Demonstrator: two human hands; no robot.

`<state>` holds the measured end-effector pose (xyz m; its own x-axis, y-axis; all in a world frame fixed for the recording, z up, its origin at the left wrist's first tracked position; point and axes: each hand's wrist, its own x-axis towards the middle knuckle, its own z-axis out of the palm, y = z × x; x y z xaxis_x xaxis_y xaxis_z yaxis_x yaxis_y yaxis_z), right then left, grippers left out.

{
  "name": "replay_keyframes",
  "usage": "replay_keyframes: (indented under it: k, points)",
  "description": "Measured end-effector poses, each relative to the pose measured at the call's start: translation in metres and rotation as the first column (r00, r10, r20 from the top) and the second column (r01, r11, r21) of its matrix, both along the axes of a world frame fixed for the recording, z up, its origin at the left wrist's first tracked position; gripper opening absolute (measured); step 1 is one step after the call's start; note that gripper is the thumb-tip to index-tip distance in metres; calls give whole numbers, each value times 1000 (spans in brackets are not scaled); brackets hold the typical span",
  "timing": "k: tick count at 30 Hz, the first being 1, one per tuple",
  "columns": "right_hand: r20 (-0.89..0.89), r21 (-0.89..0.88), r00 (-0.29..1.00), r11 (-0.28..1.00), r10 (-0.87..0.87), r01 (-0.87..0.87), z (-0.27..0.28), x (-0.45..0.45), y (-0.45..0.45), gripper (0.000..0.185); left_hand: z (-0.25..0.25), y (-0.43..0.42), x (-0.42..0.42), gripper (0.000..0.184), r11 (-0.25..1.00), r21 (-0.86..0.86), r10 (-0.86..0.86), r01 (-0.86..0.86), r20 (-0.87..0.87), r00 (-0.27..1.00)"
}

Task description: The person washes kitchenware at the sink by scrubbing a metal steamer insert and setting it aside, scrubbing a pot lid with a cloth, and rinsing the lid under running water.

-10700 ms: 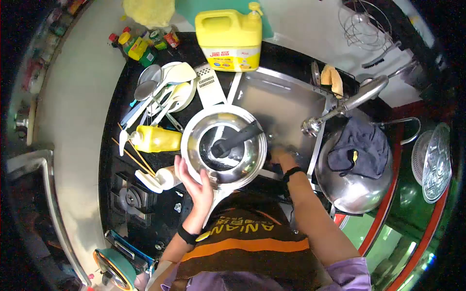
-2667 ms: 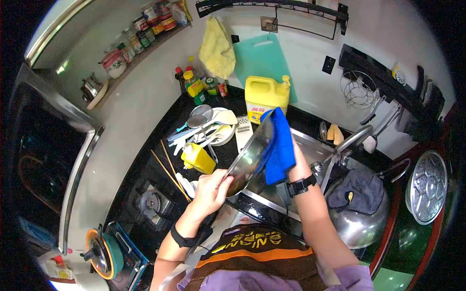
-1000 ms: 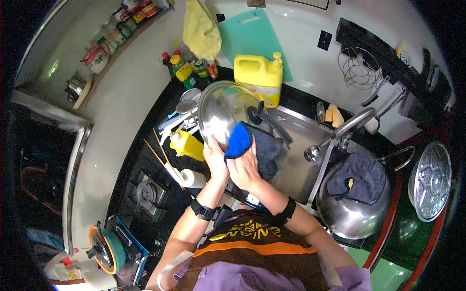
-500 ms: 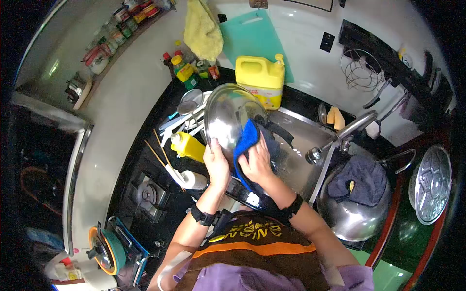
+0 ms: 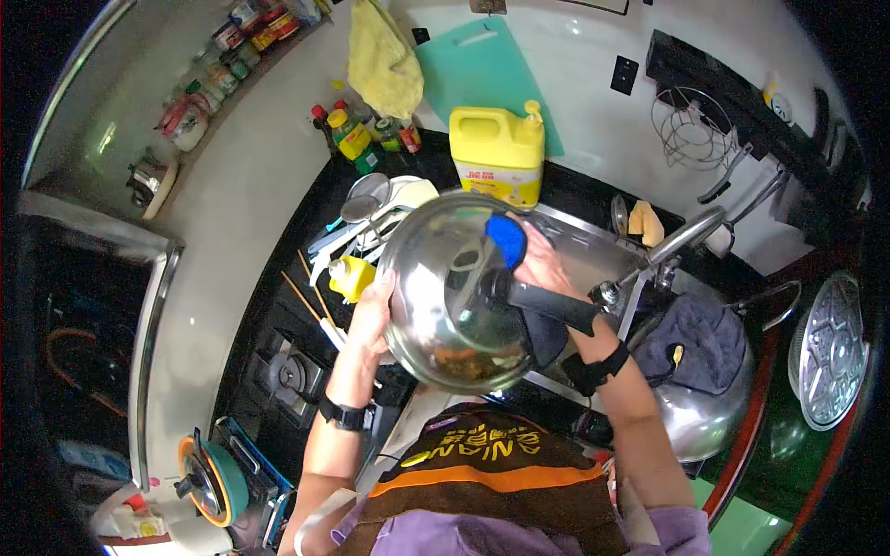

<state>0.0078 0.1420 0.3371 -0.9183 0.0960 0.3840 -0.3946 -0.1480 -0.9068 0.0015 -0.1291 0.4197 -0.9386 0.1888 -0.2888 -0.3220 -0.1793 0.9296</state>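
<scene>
A large shiny pot lid (image 5: 431,320) with a black handle (image 5: 547,304) is held up in front of me, handle side in view. My left hand (image 5: 373,313) is closed on its left rim. My right hand (image 5: 545,264) is at the upper right edge, partly hidden by the lid and handle. It holds a blue cloth (image 5: 505,241) against the lid; its fingertips are hard to see. A dark grey patch below the handle may be cloth; I cannot tell.
The sink (image 5: 579,243) and faucet (image 5: 686,236) lie right of the lid. A yellow jug (image 5: 496,153) stands behind. Utensils (image 5: 371,208) and a yellow bottle (image 5: 350,278) are left, near a gas burner (image 5: 292,372). A steel wok (image 5: 705,417) bears a grey cloth (image 5: 691,347).
The lid has come lower and closer, turned so its handle side faces me. My left hand moved left and down with the rim; my right hand moved right and up with the blue cloth.
</scene>
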Motion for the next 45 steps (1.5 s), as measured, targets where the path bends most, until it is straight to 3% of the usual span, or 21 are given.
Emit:
replay_keyframes:
  k: [1,3,4,8,14,16,17,18,20,21,24,25,26,28,30,32,34,36,37,40,45]
  points:
    - [-207,591,978,797,0,125,14,9,-1,44,-7,-6,-8,29,997,-19,-69,70,53,996]
    - [-343,901,921,344,187,266,46,24,-7,43,-9,-5,-16,27,984,-142,-96,106,73,993]
    - [-340,902,922,343,188,262,61,28,-10,43,-10,-7,-20,27,984,-141,-95,106,77,992]
    - [-381,872,886,422,266,248,83,28,-15,33,3,-6,-21,27,952,-236,-187,193,50,981]
    - [-274,597,928,712,-252,370,20,-6,22,35,12,16,4,29,941,-291,-201,170,-77,977]
    - [-18,595,923,738,-384,318,-18,-6,32,36,3,10,3,29,947,-270,-189,175,-28,982]
    - [118,443,898,831,-424,335,-26,-1,32,30,-3,6,2,29,955,-240,-204,175,-105,973]
    - [121,444,898,832,-423,332,-42,2,39,30,-10,2,0,29,962,-209,-215,177,-178,960]
    - [490,212,814,949,-310,234,-86,5,56,24,-15,-8,-6,29,987,-114,-133,113,-180,975]
    - [409,-130,883,943,-230,306,-63,17,38,25,-14,-12,-10,29,996,-66,-64,54,-172,983]
    - [529,-95,812,933,-247,346,-64,24,31,28,-13,2,-18,31,985,7,169,-170,-120,978]
    - [390,50,812,891,-434,452,-74,11,32,29,-23,-2,-25,31,982,-37,176,-184,-156,972]
    - [421,37,812,902,-404,429,-83,9,41,29,-33,-8,-30,31,977,-81,179,-197,-193,965]
    - [356,-9,858,916,-371,400,-69,3,49,27,-16,-12,-32,33,863,-496,-26,-97,-234,972]
    - [362,18,842,906,-401,424,-31,6,48,24,3,8,-16,45,524,-551,-303,-649,-833,463]
    - [351,111,831,900,-433,422,-21,1,54,22,27,32,7,59,773,-579,-428,-259,-777,462]
    - [373,189,839,917,-397,350,-19,-6,54,20,48,64,25,60,558,-817,-801,-146,-576,163]
    - [318,252,871,919,-374,302,-5,-2,54,20,31,75,18,61,447,-867,-872,-221,-477,109]
    - [365,216,884,950,-292,224,-2,-2,56,19,31,76,8,43,478,-829,-864,-290,-504,17]
    - [432,165,883,978,-185,124,4,-1,58,18,24,83,3,24,331,-891,-930,-311,-364,54]
    - [494,136,856,986,-152,96,13,10,64,17,18,82,-14,14,508,-734,-798,-451,-598,73]
